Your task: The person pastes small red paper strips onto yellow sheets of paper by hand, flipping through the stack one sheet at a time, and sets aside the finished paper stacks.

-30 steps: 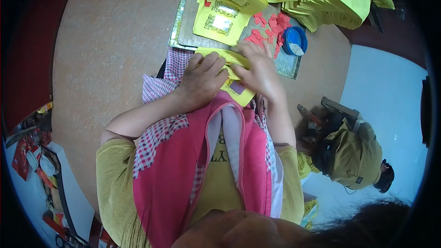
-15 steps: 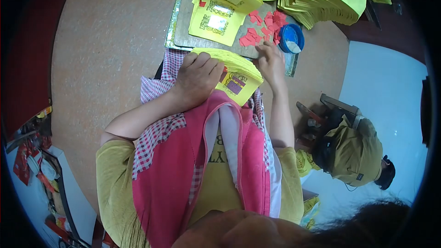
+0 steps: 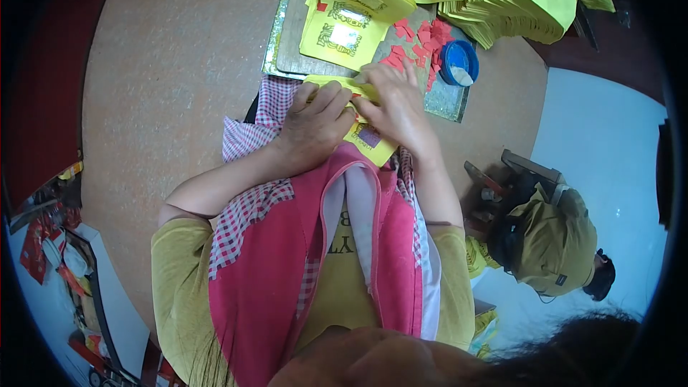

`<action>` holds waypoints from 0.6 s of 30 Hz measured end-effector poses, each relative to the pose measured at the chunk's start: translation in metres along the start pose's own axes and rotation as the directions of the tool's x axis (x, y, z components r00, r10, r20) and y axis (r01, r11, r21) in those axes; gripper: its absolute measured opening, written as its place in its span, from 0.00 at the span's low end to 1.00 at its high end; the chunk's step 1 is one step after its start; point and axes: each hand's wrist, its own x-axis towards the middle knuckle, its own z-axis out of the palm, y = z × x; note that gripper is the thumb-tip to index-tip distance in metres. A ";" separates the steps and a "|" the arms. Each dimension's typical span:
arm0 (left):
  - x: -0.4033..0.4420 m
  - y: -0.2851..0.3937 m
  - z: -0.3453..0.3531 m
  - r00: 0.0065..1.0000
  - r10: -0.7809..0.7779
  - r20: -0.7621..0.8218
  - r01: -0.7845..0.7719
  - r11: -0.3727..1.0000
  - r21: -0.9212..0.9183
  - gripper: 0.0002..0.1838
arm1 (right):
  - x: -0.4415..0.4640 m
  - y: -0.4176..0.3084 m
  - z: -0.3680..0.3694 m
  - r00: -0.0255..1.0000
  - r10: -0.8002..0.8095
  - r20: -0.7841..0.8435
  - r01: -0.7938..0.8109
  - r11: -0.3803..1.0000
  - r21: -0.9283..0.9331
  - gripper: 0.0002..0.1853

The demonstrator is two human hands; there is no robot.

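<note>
Gripping yellow stack in L hand; seemingly pressing red slip w/ bent R hand, can't tell if pinching; next, prob. calls for steady hold.

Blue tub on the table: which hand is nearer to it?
Right. The right hand is at the yellow papers, left of and below the blue tub in view; the left hand grips them farther left.

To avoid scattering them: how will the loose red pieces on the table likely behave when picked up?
The red pieces look thin and small, so probably very light and easily scattered. Many overlap, so several may lift together. Lying mostly flat, they could be hard to get under.
</note>
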 end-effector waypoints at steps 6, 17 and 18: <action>-0.002 -0.002 0.001 1.000 0.018 0.015 -0.017 0.999 -0.051 0.12 | -0.022 0.073 -0.004 0.958 0.278 -0.066 -0.257 0.940 0.225 0.17; -0.004 -0.003 0.001 0.999 -0.021 0.041 0.025 0.995 -0.097 0.13 | -0.036 0.091 0.039 0.948 0.221 -0.229 -0.296 0.879 -0.373 0.30; -0.004 -0.003 0.001 0.999 -0.033 0.027 0.035 0.995 -0.098 0.12 | -0.038 0.089 0.035 0.948 0.232 -0.219 -0.301 0.877 -0.374 0.30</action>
